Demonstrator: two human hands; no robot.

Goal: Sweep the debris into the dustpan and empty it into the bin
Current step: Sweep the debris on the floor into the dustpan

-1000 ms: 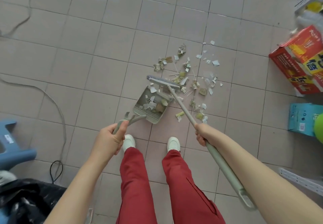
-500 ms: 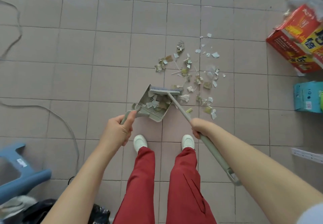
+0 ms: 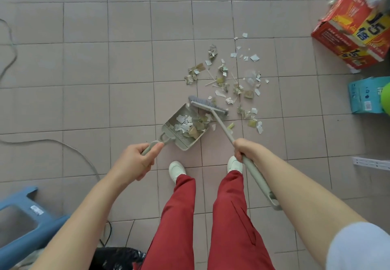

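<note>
A black bag, probably the bin's liner, lay nearest, by the legs; the left hand was wrapped round the dustpan handle, holding its mouth low toward the mess; the right hand was clamped on the broom shaft, bristles at the pan's lip to drag scraps in; some filled the pan; much debris lay scattered beyond, toward a red carton.
</note>
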